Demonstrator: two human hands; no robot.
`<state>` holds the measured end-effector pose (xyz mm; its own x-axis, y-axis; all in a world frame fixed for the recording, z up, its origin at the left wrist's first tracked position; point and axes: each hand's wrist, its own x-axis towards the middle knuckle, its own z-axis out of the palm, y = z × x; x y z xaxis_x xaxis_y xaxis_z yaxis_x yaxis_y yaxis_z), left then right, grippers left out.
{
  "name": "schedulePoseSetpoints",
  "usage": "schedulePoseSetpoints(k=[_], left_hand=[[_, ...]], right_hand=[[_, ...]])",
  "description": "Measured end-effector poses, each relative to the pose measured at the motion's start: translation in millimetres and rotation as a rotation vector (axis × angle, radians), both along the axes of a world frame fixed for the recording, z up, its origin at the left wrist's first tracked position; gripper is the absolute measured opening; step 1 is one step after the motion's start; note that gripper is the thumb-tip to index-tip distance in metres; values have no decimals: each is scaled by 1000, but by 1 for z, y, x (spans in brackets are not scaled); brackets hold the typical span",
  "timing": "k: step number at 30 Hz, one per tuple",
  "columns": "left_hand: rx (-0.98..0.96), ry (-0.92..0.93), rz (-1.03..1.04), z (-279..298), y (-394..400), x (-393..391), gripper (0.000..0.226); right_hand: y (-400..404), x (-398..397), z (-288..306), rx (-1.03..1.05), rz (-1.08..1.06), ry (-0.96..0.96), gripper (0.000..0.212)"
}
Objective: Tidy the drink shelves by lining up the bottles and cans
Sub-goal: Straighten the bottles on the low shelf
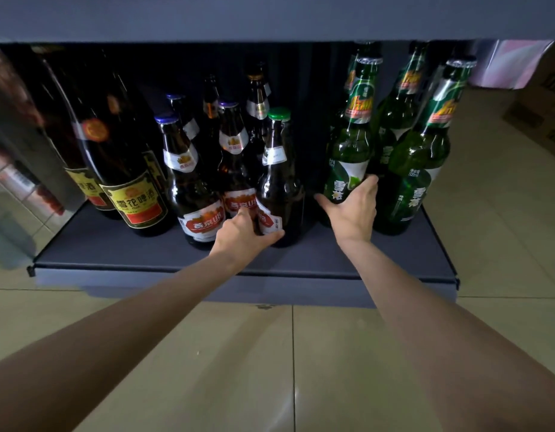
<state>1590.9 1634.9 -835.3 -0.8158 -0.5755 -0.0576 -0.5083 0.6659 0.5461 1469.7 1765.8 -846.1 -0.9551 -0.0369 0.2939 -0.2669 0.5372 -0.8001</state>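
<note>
Both arms reach in low over the tiled floor (270, 353) toward the bottom shelf (114, 254), a dark grey board with another shelf overhanging it. The left hand (241, 235) is down at the base of a brown bottle with a green cap (280, 188), thumb stretched along its foot and fingers curled round its left side, so the hand grips that bottle near the middle of the shelf, a little back from the front edge. Just to its left stand two more brown bottles with red and white labels, one with a blue cap (192, 188) nearer the front and one with a purple cap (235, 160) right behind the fingers; further dark bottles crowd toward the back wall. The right hand (352, 210) wraps the lower body of a green bottle (349, 151), thumb out to the left, fingers closed round the right of the label, clamped on it. That bottle stands upright, right of centre. Beside it, toward the shelf's right edge, another green bottle (416, 169) stands near the front, with a third green bottle (394, 120) behind, between the two. Over at the left end, two tall dark bottles with yellow and red labels (126, 169) stand one behind the other. A cardboard box (541, 113) sits on the floor beyond the right edge.
</note>
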Motion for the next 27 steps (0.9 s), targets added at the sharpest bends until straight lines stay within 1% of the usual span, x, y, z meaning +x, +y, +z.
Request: schedulePoseSetpoints(k=[4, 7, 9, 11, 13, 14, 15, 17, 18, 19, 21, 24, 25, 27], left_hand=[[19, 63, -18, -5, 2, -2, 57], [15, 76, -36, -7, 0, 0, 60], [9, 91, -56, -8, -1, 1, 61], [2, 110, -65, -10, 1, 2, 60], [-31, 126, -78, -12, 5, 3, 59], [-50, 137, -91, -13, 8, 4, 59], [-57, 152, -108, -13, 10, 5, 58], [-46, 167, -111, -15, 10, 3, 58], [-57, 146, -101, -16, 10, 2, 59], [-96, 100, -96, -16, 11, 1, 60], [-158, 32, -88, -16, 15, -1, 64], [-61, 80, 1, -17, 19, -2, 61], [-74, 86, 2, -17, 19, -1, 60], [-135, 56, -58, -20, 17, 0, 61]], right_hand=[[-3, -8, 1, 21, 16, -7, 79], [4, -4, -3, -2, 52, -43, 80], [17, 8, -10, 0, 62, -6, 70], [35, 21, -19, -23, 26, 107, 49], [56, 27, -21, -70, -66, 217, 34], [65, 25, -20, -101, -129, 241, 33], [74, 22, -18, -129, -185, 224, 37], [84, 10, -16, -127, -233, 70, 57], [85, 5, -17, -121, -206, -37, 69], [85, 0, -18, -135, -163, -123, 75], [80, -6, -21, -171, -148, -190, 71], [71, -10, -20, -180, -228, -191, 62], [69, -11, -20, -164, -233, -183, 62], [66, -15, -20, -134, -222, -168, 63]])
